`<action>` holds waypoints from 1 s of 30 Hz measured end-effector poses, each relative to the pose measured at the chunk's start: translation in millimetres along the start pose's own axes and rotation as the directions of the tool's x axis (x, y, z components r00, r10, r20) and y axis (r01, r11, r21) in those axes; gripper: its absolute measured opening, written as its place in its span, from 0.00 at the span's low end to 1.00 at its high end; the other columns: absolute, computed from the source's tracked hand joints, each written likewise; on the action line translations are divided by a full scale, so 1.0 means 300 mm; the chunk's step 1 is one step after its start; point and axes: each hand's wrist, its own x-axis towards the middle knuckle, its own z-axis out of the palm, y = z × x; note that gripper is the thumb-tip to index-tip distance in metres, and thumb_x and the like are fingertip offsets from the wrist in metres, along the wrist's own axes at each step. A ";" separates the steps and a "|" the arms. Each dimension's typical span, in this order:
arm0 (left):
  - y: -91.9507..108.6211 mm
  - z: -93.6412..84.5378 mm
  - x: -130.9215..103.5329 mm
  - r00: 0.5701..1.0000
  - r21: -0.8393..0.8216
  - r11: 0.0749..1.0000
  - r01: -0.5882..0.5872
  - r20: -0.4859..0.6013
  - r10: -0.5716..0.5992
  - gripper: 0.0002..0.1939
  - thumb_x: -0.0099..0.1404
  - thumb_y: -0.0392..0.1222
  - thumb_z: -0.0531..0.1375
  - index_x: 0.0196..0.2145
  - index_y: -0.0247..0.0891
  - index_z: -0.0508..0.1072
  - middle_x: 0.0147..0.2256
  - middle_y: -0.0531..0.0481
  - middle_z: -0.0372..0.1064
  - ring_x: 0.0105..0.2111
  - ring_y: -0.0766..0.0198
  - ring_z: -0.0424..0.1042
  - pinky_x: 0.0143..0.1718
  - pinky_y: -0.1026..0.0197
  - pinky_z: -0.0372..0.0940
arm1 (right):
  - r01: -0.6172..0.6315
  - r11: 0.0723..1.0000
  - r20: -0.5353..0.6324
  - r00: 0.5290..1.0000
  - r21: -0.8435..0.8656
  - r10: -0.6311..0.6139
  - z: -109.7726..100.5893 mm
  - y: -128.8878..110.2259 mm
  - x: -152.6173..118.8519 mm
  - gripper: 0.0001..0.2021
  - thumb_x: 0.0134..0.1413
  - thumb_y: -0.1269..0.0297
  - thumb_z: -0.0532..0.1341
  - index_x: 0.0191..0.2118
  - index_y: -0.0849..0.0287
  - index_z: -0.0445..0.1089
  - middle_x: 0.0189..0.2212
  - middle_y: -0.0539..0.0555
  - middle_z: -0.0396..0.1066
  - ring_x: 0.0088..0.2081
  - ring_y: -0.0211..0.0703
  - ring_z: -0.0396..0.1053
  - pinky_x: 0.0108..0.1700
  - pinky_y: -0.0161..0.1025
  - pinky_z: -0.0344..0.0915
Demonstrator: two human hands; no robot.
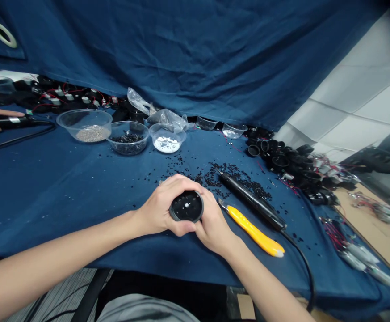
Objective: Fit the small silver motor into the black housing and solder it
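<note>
A: What's around the black round part [186, 206]?
B: It's over the blue cloth [47, 188], piled black parts [282, 161] far right of it, screws [235, 175] scattered behind.
A: Grip?
B: Left hand [163, 206] and right hand [212, 223] both wrap it; driver [251, 202] lies untouched, so fastening seems unfinished.

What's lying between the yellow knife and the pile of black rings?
A black corded electric screwdriver lies slantwise among scattered black screws, between the yellow utility knife and black rings, in the head view.
</note>
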 end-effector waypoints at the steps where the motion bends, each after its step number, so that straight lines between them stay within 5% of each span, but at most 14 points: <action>1: 0.004 0.003 0.000 1.000 0.003 1.000 -0.015 -0.006 0.015 0.30 0.60 0.66 0.59 0.46 0.37 0.70 0.42 0.41 0.73 0.43 0.52 0.71 0.47 0.50 0.65 | 0.010 1.000 -0.015 1.000 -0.016 -0.010 0.003 -0.003 -0.005 0.16 0.63 0.65 0.52 0.55 0.59 0.59 0.49 0.60 0.70 0.54 0.49 0.66 0.59 0.53 0.63; 7: 0.022 0.016 0.003 0.995 0.038 0.995 -0.087 -0.051 0.089 0.31 0.61 0.68 0.57 0.46 0.38 0.69 0.41 0.40 0.74 0.41 0.52 0.71 0.45 0.50 0.66 | 0.054 0.991 -0.120 0.990 -0.125 -0.069 0.015 -0.009 -0.026 0.21 0.57 0.67 0.54 0.56 0.56 0.57 0.45 0.59 0.71 0.53 0.51 0.67 0.63 0.58 0.55; 14: 0.037 0.029 -0.001 0.983 0.067 0.992 -0.108 -0.139 0.117 0.31 0.61 0.69 0.55 0.45 0.38 0.69 0.39 0.42 0.75 0.40 0.53 0.72 0.43 0.52 0.66 | 0.026 0.995 -0.190 0.981 -0.093 -0.043 0.018 -0.028 -0.015 0.22 0.60 0.64 0.51 0.59 0.52 0.55 0.46 0.58 0.71 0.53 0.54 0.67 0.60 0.60 0.59; 20: 0.033 0.018 -0.003 0.990 0.047 0.995 -0.090 -0.102 0.095 0.30 0.59 0.65 0.61 0.46 0.37 0.69 0.40 0.41 0.73 0.41 0.52 0.72 0.45 0.52 0.66 | 0.050 0.998 -0.182 0.982 -0.049 -0.059 0.028 -0.018 -0.007 0.24 0.59 0.63 0.54 0.61 0.52 0.54 0.48 0.58 0.70 0.53 0.53 0.67 0.59 0.59 0.61; 26: 0.023 -0.009 -0.013 0.985 -0.082 0.986 0.143 -0.087 -0.150 0.34 0.43 0.56 0.74 0.44 0.39 0.70 0.40 0.45 0.73 0.38 0.54 0.73 0.42 0.55 0.68 | 0.018 1.000 -0.118 0.993 0.013 -0.016 0.019 -0.024 0.002 0.18 0.61 0.60 0.54 0.56 0.57 0.62 0.49 0.61 0.71 0.53 0.52 0.68 0.55 0.55 0.65; 30: 0.001 -0.057 0.022 0.881 -0.375 0.835 0.402 -0.089 -0.464 0.28 0.45 0.46 0.74 0.41 0.36 0.70 0.36 0.47 0.74 0.36 0.57 0.73 0.40 0.56 0.68 | -0.077 0.997 -0.226 0.971 0.008 0.077 -0.058 0.002 0.048 0.10 0.62 0.65 0.53 0.42 0.57 0.71 0.40 0.57 0.75 0.45 0.46 0.72 0.49 0.45 0.67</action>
